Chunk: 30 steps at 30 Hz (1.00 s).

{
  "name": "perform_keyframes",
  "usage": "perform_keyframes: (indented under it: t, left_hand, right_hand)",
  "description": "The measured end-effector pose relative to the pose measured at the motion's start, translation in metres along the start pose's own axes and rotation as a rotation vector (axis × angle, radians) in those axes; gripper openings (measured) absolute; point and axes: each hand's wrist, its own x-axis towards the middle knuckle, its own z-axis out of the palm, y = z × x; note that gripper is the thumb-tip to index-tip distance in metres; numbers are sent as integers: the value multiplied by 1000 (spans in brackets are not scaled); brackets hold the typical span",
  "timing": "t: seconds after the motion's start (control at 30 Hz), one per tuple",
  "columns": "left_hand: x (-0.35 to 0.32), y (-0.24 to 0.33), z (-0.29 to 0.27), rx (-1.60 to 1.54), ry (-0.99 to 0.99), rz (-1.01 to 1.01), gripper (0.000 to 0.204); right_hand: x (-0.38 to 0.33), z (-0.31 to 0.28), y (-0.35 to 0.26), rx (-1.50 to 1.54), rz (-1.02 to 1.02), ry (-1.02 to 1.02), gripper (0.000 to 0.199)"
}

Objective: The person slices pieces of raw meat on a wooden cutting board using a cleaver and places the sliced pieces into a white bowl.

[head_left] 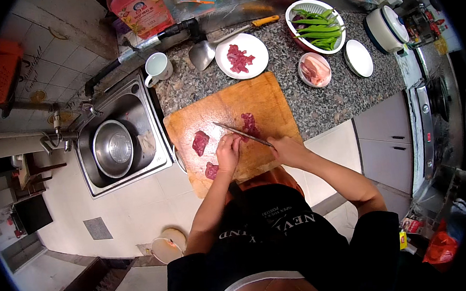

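Meat piece (237,138) under left hand (228,152) (knife (241,133) across it).

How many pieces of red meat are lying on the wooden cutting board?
3 apart from the one being cut: one left, one near the front edge, one beyond the knife. The left hand may hide more.

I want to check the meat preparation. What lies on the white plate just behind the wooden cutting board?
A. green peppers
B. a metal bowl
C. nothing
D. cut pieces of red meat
D: the white plate behind the cutting board carries cut pieces of red meat.
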Motion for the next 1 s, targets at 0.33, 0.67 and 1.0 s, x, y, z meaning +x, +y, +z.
perform_keyframes:
  t: [0.33,0.67,1.0]
  left_hand:
    - [-5,-6,2,-12,15,7,6]
    - [0,-7,4,-19,-20,66,3]
    - [-6,4,-23,92,-208,57,10]
  right_hand:
    - [-4,10,-4,-8,44,-32,22]
    - [64,25,-12,38,12,77,19]
    - [-8,7,9,65,18,72,20]
